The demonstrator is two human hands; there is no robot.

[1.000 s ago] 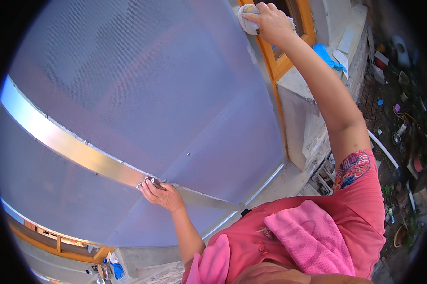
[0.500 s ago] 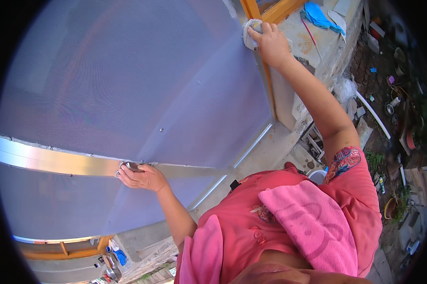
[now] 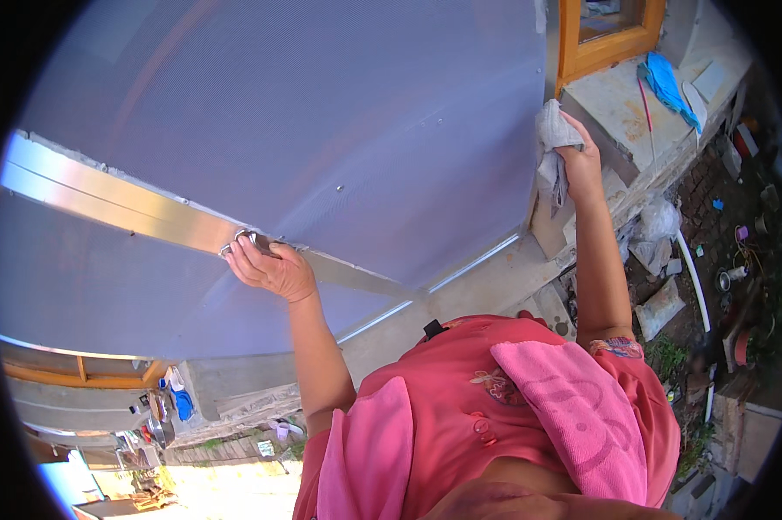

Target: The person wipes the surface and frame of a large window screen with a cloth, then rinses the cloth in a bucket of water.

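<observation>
A large window-like panel of purplish mesh screen [image 3: 339,113] fills the left and middle of the view. Across it runs a shiny metal frame bar [image 3: 148,201] with a metal handle [image 3: 254,240] on it. My left hand [image 3: 276,270] is closed around that handle, its fingers curled over the top. A crumpled light grey cloth [image 3: 554,143] is gripped in my right hand [image 3: 584,163], its lower end hanging down. The cloth is beside the screen's right edge; whether it touches the edge I cannot tell.
An orange wooden window frame [image 3: 603,59] stands at the upper right. On the concrete ledge [image 3: 616,108] below it lie a blue glove-like cloth [image 3: 668,87] and a thin red stick [image 3: 645,104]. Rubble, a white pipe [image 3: 694,282] and plastic litter the ground at right.
My right hand has come down from the upper corner along the screen's right edge, and the cloth now hangs looser. The view has shifted; my left hand stays on the handle.
</observation>
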